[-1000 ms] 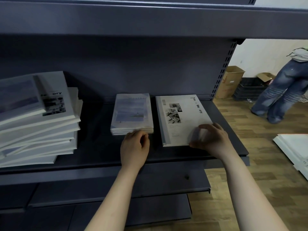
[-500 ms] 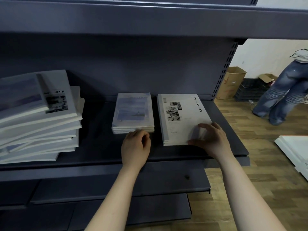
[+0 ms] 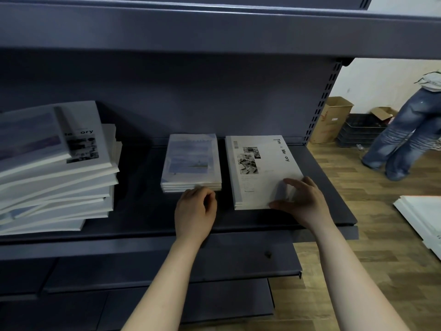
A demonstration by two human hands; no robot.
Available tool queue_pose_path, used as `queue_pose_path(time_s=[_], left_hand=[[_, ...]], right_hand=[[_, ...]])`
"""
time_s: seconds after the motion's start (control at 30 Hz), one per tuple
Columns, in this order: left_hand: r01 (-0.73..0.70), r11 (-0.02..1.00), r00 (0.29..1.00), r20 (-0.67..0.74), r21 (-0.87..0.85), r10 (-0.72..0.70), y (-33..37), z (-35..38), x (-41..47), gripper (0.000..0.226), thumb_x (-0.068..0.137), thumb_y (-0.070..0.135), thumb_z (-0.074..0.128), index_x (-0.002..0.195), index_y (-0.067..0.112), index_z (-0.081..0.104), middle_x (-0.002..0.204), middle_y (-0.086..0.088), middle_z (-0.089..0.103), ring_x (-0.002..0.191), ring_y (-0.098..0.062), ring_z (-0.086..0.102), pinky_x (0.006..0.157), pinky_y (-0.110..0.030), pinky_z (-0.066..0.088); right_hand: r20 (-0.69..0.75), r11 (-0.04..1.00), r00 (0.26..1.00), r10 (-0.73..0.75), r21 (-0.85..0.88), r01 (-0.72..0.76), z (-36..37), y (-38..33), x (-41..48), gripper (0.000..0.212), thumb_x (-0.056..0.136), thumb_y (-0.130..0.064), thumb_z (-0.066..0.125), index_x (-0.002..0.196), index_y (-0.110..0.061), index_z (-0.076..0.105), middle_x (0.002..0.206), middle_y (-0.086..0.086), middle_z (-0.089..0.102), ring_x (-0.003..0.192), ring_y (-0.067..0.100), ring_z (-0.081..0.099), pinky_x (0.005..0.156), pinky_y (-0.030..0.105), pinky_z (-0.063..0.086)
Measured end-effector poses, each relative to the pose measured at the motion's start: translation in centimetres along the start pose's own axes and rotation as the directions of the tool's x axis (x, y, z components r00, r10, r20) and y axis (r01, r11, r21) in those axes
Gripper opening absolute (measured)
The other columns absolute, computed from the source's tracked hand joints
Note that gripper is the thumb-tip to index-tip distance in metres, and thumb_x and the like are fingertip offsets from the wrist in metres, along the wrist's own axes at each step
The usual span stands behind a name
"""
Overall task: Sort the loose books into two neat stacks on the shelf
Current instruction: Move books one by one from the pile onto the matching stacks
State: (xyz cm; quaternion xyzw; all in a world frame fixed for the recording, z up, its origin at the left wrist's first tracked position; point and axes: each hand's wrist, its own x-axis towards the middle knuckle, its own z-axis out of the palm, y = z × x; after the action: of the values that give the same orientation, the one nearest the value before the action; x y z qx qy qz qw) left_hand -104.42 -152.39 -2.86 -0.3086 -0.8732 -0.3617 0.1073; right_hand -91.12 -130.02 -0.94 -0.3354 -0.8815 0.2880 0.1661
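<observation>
On the dark shelf [image 3: 143, 211] a small stack of blue-covered books [image 3: 191, 161] lies in the middle, with a stack of larger white books [image 3: 260, 170] just to its right. My left hand [image 3: 194, 211] is curled against the front edge of the small stack. My right hand [image 3: 303, 201] rests on the front right corner of the white stack, fingers spread over the cover. A tall, untidy pile of mixed books [image 3: 52, 168] leans at the left of the shelf.
The shelf above [image 3: 214, 27] overhangs the work area. A perforated upright [image 3: 322, 99] ends the shelf at right. Beyond it are a wooden floor, a cardboard box [image 3: 331, 120], dark crates [image 3: 360, 132], a person in jeans [image 3: 401, 137] and white boards [image 3: 424, 216].
Both hands have stayed on the front edges of the two stacks, shifting only slightly. The person in jeans has moved a little.
</observation>
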Motion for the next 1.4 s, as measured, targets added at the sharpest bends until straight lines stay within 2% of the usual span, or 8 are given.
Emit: queue_pose_path(time_s=[0.13, 0.27, 0.33, 0.43, 0.67, 0.8, 1.03, 1.4], left_hand=[[0.034, 0.994, 0.999, 0.002, -0.104, -0.034, -0.2, -0.4, 0.0, 0.012, 0.091, 0.022, 0.055, 0.091, 0.02, 0.066, 0.087, 0.009, 0.063, 0.085, -0.011, 0.055, 0.07, -0.026, 0.044], [0.042, 0.983, 0.999, -0.005, -0.177, -0.044, -0.6, -1.2, -0.1, 0.012, 0.091, 0.022, 0.054, 0.09, 0.019, 0.066, 0.086, 0.01, 0.064, 0.085, -0.009, 0.057, 0.074, -0.031, 0.051], [0.022, 0.983, 1.0, -0.018, -0.182, -0.025, -0.8, -2.1, -0.1, 0.012, 0.091, 0.022, 0.055, 0.091, 0.02, 0.066, 0.086, 0.009, 0.064, 0.083, -0.008, 0.058, 0.074, -0.032, 0.052], [-0.04, 0.99, 0.998, -0.059, -0.138, 0.032, -0.8, -4.3, 0.3, 0.015, 0.092, 0.017, 0.054, 0.101, 0.017, 0.067, 0.095, 0.003, 0.066, 0.086, -0.013, 0.061, 0.076, -0.03, 0.052], [-0.13, 0.991, 0.939, -0.319, 0.019, 0.129, -1.1, -12.8, 2.2, 0.04, 0.087, 0.021, 0.046, 0.122, 0.009, 0.061, 0.105, -0.012, 0.064, 0.096, -0.029, 0.06, 0.081, -0.036, 0.051], [-0.04, 0.976, 0.872, -0.47, 0.215, 0.14, -3.4, -18.0, 2.8, 0.041, 0.084, 0.016, 0.051, 0.123, 0.006, 0.059, 0.104, -0.014, 0.064, 0.096, -0.034, 0.055, 0.082, -0.041, 0.047], [0.318, 0.855, 0.865, -0.494, 0.41, -0.085, -9.5, -25.8, 2.7, 0.033, 0.083, 0.028, 0.052, 0.106, 0.006, 0.063, 0.102, -0.024, 0.063, 0.092, -0.046, 0.054, 0.075, -0.047, 0.043], [0.591, 0.78, 0.781, -0.388, 0.206, -0.489, -13.0, -29.5, 3.1, 0.101, 0.054, 0.081, 0.06, 0.115, 0.001, 0.052, 0.108, -0.024, 0.062, 0.102, -0.045, 0.055, 0.082, -0.047, 0.05]], right_hand=[[0.115, 0.995, 0.993, 0.029, -0.093, -0.018, -1.0, -0.7, 0.1, 0.087, 0.056, -0.069, 0.072, 0.133, -0.033, 0.051, 0.123, 0.002, 0.043, 0.125, 0.032, 0.041, 0.106, 0.052, 0.033], [0.102, 0.966, 0.993, 0.063, -0.257, -0.035, -1.1, -2.7, -0.3, 0.049, 0.077, -0.066, 0.06, 0.114, -0.034, 0.062, 0.14, 0.008, 0.043, 0.141, 0.033, 0.024, 0.112, 0.06, 0.007], [0.054, 0.975, 0.997, -0.06, -0.209, 0.07, -0.4, -3.4, -0.6, 0.026, 0.086, -0.051, 0.057, 0.097, -0.029, 0.067, 0.123, 0.004, 0.058, 0.132, 0.032, 0.04, 0.109, 0.053, 0.02], [0.057, 0.964, 0.966, -0.253, -0.067, 0.257, 0.9, -5.0, -1.1, 0.008, 0.088, -0.026, 0.061, 0.086, -0.022, 0.067, 0.087, -0.009, 0.061, 0.09, 0.017, 0.06, 0.074, 0.021, 0.036], [0.145, 0.907, 0.895, -0.422, 0.086, 0.413, 5.1, -10.4, -2.2, 0.023, 0.086, -0.02, 0.068, 0.109, -0.019, 0.07, 0.1, -0.009, 0.061, 0.091, 0.003, 0.054, 0.077, -0.003, 0.031], [0.118, 0.893, 0.885, -0.449, 0.102, 0.439, 7.2, -12.7, -2.5, 0.017, 0.087, -0.019, 0.068, 0.103, -0.019, 0.072, 0.098, -0.007, 0.066, 0.093, 0.007, 0.06, 0.078, 0.004, 0.035], [0.121, 0.91, 0.904, -0.409, 0.125, 0.395, 10.1, -15.0, -3.3, 0.011, 0.088, -0.016, 0.064, 0.094, -0.022, 0.071, 0.092, -0.007, 0.067, 0.083, 0.006, 0.062, 0.076, 0.015, 0.048], [0.139, 0.913, 0.902, -0.408, 0.064, 0.403, 13.2, -17.1, -4.2, 0.013, 0.087, -0.019, 0.064, 0.097, -0.024, 0.071, 0.094, -0.008, 0.067, 0.092, 0.013, 0.061, 0.081, 0.03, 0.049]])
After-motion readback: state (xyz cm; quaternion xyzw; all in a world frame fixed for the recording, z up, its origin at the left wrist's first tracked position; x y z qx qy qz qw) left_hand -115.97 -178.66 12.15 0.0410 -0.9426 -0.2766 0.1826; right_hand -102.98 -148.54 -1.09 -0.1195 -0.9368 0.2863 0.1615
